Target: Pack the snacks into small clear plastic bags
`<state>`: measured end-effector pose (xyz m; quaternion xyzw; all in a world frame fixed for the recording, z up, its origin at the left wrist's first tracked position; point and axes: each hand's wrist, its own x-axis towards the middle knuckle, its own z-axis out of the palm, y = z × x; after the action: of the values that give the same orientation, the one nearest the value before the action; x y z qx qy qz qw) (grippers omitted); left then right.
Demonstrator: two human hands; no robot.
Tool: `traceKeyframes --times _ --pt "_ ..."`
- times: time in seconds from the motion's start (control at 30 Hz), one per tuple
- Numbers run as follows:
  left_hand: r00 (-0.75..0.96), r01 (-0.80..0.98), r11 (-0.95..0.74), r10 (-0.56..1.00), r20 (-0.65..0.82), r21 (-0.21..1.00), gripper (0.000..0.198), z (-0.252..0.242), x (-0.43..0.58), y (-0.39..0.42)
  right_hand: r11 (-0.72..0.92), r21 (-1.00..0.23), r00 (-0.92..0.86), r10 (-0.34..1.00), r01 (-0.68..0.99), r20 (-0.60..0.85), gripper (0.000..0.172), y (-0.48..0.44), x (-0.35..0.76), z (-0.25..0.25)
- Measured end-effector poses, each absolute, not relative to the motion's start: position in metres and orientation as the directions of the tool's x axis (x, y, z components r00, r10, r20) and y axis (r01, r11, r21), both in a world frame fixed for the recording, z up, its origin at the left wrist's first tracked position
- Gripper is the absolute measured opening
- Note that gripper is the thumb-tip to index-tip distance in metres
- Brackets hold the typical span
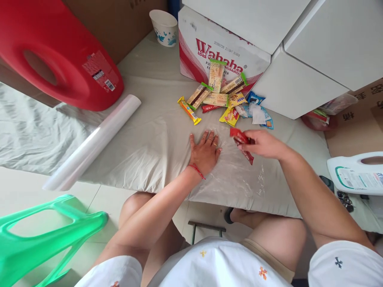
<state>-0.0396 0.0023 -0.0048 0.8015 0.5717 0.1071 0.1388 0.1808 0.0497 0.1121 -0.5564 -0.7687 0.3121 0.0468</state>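
Observation:
My left hand (205, 152) lies flat with fingers spread on a thin sheet of clear plastic film (230, 179) over the cloth-covered surface. Just to its right, my right hand (263, 144) grips red snack packets (243, 141) above the film; whether there are two or more I cannot tell. Beyond both hands sits a pile of wrapped snacks: cracker packs with green ends (217, 75), an orange and yellow bar (189, 111), a yellow packet (229, 116), blue packets (255, 98) and a white packet (257, 114). Another red packet (210, 108) is partly hidden among them.
A roll of clear film (95, 139) lies at the left beside a large red jug (66, 59). Behind the snacks stand a Wahaha carton (191, 48), a paper cup (164, 28) and white cabinets (329, 48). A green stool (54, 231) and a white bottle (356, 175) flank me.

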Motion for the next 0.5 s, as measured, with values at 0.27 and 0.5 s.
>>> traceKeyframes --times 0.27,0.5 --pt "0.329 0.893 -0.313 0.944 0.004 0.324 0.058 -0.005 -0.045 0.005 0.383 -0.271 -0.463 0.804 0.883 -0.373 0.018 0.030 0.157 0.069" --pt "0.315 0.895 -0.293 0.949 -0.012 0.338 0.060 -0.004 -0.045 0.007 0.167 -0.440 -0.294 0.926 0.882 -0.238 0.040 0.011 0.180 0.071"
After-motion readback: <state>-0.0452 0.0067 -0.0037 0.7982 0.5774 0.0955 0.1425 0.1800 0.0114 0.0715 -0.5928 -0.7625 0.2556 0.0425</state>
